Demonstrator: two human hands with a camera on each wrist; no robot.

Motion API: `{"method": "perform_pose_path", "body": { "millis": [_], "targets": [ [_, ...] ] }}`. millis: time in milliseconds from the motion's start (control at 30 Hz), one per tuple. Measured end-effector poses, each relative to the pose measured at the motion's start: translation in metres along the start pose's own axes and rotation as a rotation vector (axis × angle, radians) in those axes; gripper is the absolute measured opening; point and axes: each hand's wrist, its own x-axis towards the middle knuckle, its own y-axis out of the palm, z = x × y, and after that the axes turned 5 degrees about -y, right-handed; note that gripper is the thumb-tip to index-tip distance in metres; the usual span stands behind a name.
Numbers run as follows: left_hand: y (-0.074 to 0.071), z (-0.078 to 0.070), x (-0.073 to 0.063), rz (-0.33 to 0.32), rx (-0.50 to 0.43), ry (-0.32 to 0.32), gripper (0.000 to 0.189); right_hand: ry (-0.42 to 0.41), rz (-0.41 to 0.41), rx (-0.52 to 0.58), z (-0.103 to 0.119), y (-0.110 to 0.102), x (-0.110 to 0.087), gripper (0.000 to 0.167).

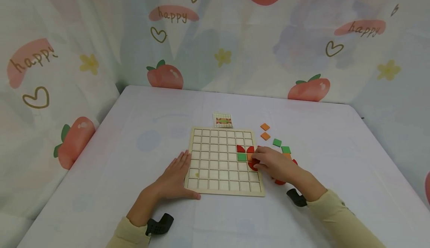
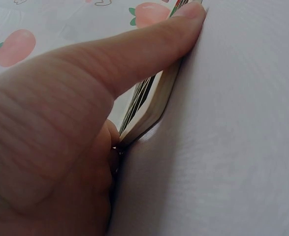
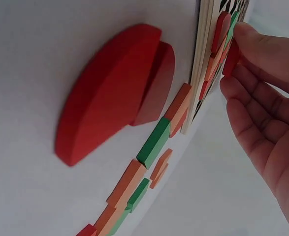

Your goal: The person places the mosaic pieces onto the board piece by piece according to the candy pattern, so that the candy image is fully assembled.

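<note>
A wooden grid board (image 1: pixel 215 175) lies flat on the white tabletop. My left hand (image 1: pixel 175 177) rests at its near left corner, fingers straight along the left side and thumb along the front edge. On the right part of the grid sit a green square tile (image 1: pixel 241 157), an orange tile (image 1: pixel 249 157) and red rounded tiles (image 1: pixel 240 149). Over the board's right edge, my right hand (image 1: pixel 276 163) pinches a red tile (image 3: pixel 231 60) between thumb and fingertips, close over the grid. In the head view the fingers mostly hide that tile.
Behind the board lies a small card (image 1: pixel 223 115) with a printed grid pattern. Loose orange tiles (image 1: pixel 265 127), green tiles (image 1: pixel 277 142) and red rounded pieces (image 3: pixel 105 93) are scattered right of the board. A patterned curtain (image 1: pixel 208 35) hangs behind the table.
</note>
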Motion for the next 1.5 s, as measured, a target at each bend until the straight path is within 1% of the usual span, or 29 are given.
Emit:
{"method": "perform_pose_path", "body": {
  "millis": [300, 600, 767, 933, 1133, 1333, 1500],
  "targets": [
    [-0.001, -0.001, 0.000, 0.005, 0.006, 0.004, 0.125, -0.048, 0.003, 0.014, 0.002, 0.003, 0.006, 0.021],
    [0.001, 0.000, 0.000, -0.009, 0.007, 0.010, 0.126, -0.042, 0.038, -0.002, 0.011, 0.007, 0.014, 0.019],
    [0.001, 0.000, 0.000, -0.011, 0.003, 0.012, 0.126, -0.067, 0.028, -0.004, 0.013, 0.010, 0.017, 0.017],
    [0.000, -0.001, 0.000, -0.008, 0.000, 0.011, 0.126, -0.081, 0.016, -0.018, 0.013, 0.011, 0.018, 0.019],
    [0.000, 0.000, 0.000, -0.009, -0.003, 0.000, 0.126, -0.064, 0.036, -0.045, 0.015, 0.010, 0.017, 0.023],
    [0.000, 0.000, 0.000, -0.006, -0.003, -0.005, 0.126, -0.060, 0.060, -0.036, 0.018, 0.010, 0.020, 0.021],
    [0.000, 0.000, 0.000, -0.005, -0.002, -0.004, 0.126, -0.056, 0.068, -0.036, 0.020, 0.010, 0.023, 0.024]
  ]
}}
